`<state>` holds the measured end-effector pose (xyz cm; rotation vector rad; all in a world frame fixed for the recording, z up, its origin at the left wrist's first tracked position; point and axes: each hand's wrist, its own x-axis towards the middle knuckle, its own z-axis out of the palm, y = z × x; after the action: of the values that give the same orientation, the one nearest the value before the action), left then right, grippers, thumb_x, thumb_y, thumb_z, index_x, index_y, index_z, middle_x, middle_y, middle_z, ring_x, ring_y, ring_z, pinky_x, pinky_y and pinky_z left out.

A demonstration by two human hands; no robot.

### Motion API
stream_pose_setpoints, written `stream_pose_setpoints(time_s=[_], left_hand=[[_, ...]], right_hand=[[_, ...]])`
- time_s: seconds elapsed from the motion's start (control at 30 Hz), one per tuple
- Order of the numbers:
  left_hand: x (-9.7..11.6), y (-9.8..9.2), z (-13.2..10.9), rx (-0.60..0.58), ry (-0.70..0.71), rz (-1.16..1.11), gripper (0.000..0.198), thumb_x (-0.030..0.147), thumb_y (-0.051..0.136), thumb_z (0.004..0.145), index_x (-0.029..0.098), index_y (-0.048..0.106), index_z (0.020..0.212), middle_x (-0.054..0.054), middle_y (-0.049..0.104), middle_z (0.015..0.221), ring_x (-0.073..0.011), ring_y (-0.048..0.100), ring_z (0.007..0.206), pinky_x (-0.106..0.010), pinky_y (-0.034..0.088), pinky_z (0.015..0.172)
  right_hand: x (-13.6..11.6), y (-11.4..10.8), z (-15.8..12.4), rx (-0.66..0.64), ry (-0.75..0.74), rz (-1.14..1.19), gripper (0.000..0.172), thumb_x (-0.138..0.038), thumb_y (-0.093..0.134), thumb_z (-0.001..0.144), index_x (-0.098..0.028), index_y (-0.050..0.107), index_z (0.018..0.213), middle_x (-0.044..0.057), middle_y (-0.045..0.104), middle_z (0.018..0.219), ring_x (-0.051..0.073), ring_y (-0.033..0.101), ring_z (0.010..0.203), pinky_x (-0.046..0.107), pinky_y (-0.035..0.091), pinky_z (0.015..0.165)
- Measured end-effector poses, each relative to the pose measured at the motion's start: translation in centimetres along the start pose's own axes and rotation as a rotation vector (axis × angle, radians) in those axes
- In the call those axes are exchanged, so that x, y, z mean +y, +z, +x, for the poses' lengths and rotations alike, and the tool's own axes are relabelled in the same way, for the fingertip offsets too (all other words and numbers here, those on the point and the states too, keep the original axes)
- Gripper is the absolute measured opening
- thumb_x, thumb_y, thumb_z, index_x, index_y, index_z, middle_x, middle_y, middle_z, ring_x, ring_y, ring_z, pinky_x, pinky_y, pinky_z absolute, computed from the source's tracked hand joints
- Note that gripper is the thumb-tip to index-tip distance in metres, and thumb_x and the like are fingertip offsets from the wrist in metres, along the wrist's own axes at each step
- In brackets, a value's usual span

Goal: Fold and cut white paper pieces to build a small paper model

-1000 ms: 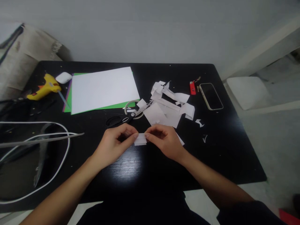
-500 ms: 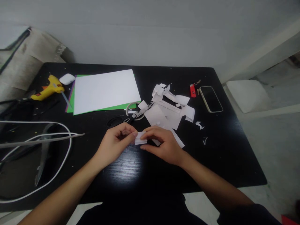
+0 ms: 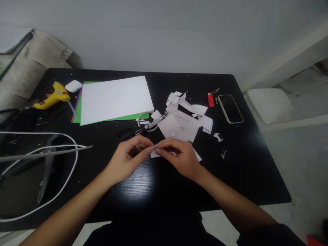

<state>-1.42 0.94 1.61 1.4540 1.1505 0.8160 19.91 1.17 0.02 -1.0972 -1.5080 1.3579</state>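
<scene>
Behind the black table (image 3: 243,160), a gray wall (image 3: 164,44) is closing off the far side. Near the table's middle, my left hand (image 3: 128,157) and right hand (image 3: 183,159) are facing each other, both narrowed to a pinch, and between them they are holding a small piece of white paper (image 3: 156,147). Its visible sliver is running left to right, the right end slanting slightly toward the far side; my grip is covering both ends, so I cannot tell which way its face is pointing. Just beyond, scissors (image 3: 146,127) are lying with handles left, blades pointing right and far toward paper scraps (image 3: 176,128). A yellow glue gun (image 3: 57,95) is resting far left, a phone (image 3: 230,108) far right.
</scene>
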Motion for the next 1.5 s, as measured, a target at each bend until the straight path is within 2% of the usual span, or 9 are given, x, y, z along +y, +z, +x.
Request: stream_pose_setpoints(time_s=[0.1,0.2,0.37,0.47,0.6,0.87,1.03,1.3,1.5], left_hand=[[-0.2,-0.1,-0.2,-0.059,0.088,0.112,0.022,0.031,0.074,0.093,0.021,0.068,0.112,-0.003,0.075,0.095,-0.0154,0.071,0.08,-0.026,0.058,0.073],[-0.6,0.1,-0.3,-0.042,0.185,0.286,0.033,0.029,0.081,0.087,0.023,0.067,0.116,-0.001,0.073,0.098,-0.0143,0.069,0.081,-0.026,0.057,0.075],[-1.3,0.4,-0.2,0.009,0.253,0.371,0.02,0.03,0.075,0.095,0.023,0.069,0.112,0.001,0.07,0.089,-0.0129,0.066,0.078,-0.024,0.054,0.073],[-1.5,0.4,-0.2,0.04,0.241,0.364,0.013,0.029,0.071,0.098,0.022,0.07,0.109,0.0,0.071,0.089,-0.0129,0.067,0.079,-0.024,0.054,0.073],[-1.4,0.3,-0.3,0.061,0.225,0.348,0.009,0.027,0.068,0.1,0.022,0.072,0.107,0.0,0.073,0.091,-0.0117,0.067,0.079,-0.022,0.054,0.074],[-1.6,0.5,-0.1,0.086,0.229,0.32,0.016,0.027,0.072,0.098,0.023,0.075,0.113,-0.001,0.078,0.097,-0.013,0.071,0.082,-0.023,0.056,0.077],[-1.8,0.4,-0.1,0.108,0.182,0.28,0.013,0.029,0.075,0.096,0.024,0.078,0.107,0.001,0.08,0.094,-0.0128,0.073,0.082,-0.021,0.055,0.075],[-1.2,0.7,-0.1,0.038,0.061,0.203,0.016,0.036,0.068,0.099,0.021,0.074,0.1,0.001,0.074,0.083,-0.0128,0.069,0.073,-0.023,0.053,0.068],[-1.1,0.6,-0.2,-0.014,-0.036,0.189,0.025,0.042,0.062,0.101,0.019,0.069,0.094,0.001,0.066,0.074,-0.0141,0.062,0.069,-0.024,0.047,0.061]], right_hand=[[0.0,0.1,0.0,0.037,0.079,0.029,0.01,-0.034,0.081,0.089,-0.024,0.078,0.092,0.003,0.081,0.094,0.021,0.078,0.089,0.035,0.063,0.083],[0.1,0.1,0.0,0.082,0.11,0.057,0.018,-0.036,0.085,0.085,-0.024,0.072,0.089,0.001,0.078,0.086,0.019,0.076,0.081,0.032,0.062,0.076],[0.2,0.1,0.0,0.07,0.103,0.047,0.013,-0.033,0.082,0.088,-0.024,0.073,0.091,0.001,0.077,0.088,0.017,0.074,0.082,0.03,0.061,0.077],[0.1,0.1,0.0,0.023,0.107,0.062,0.014,-0.037,0.074,0.095,-0.023,0.077,0.094,0.002,0.078,0.089,0.018,0.074,0.084,0.032,0.061,0.079],[0.0,0.2,0.0,-0.019,0.121,0.136,0.019,-0.034,0.085,0.085,-0.023,0.078,0.099,0.002,0.079,0.092,0.019,0.076,0.087,0.032,0.063,0.083],[0.7,0.3,0.0,0.071,0.129,0.148,0.019,-0.029,0.087,0.082,-0.024,0.076,0.098,0.001,0.079,0.091,0.017,0.077,0.087,0.03,0.062,0.082],[0.7,0.3,0.0,0.067,0.139,0.145,0.018,-0.029,0.086,0.082,-0.023,0.077,0.096,0.002,0.079,0.092,0.017,0.076,0.087,0.03,0.062,0.083],[0.6,0.3,-0.1,0.058,0.13,0.127,0.017,-0.03,0.086,0.084,-0.023,0.077,0.096,0.0,0.077,0.083,0.016,0.074,0.076,0.029,0.058,0.073],[0.5,0.4,-0.2,0.026,0.117,0.111,0.014,-0.029,0.084,0.086,-0.022,0.078,0.097,0.001,0.079,0.088,0.017,0.075,0.081,0.03,0.061,0.078]])
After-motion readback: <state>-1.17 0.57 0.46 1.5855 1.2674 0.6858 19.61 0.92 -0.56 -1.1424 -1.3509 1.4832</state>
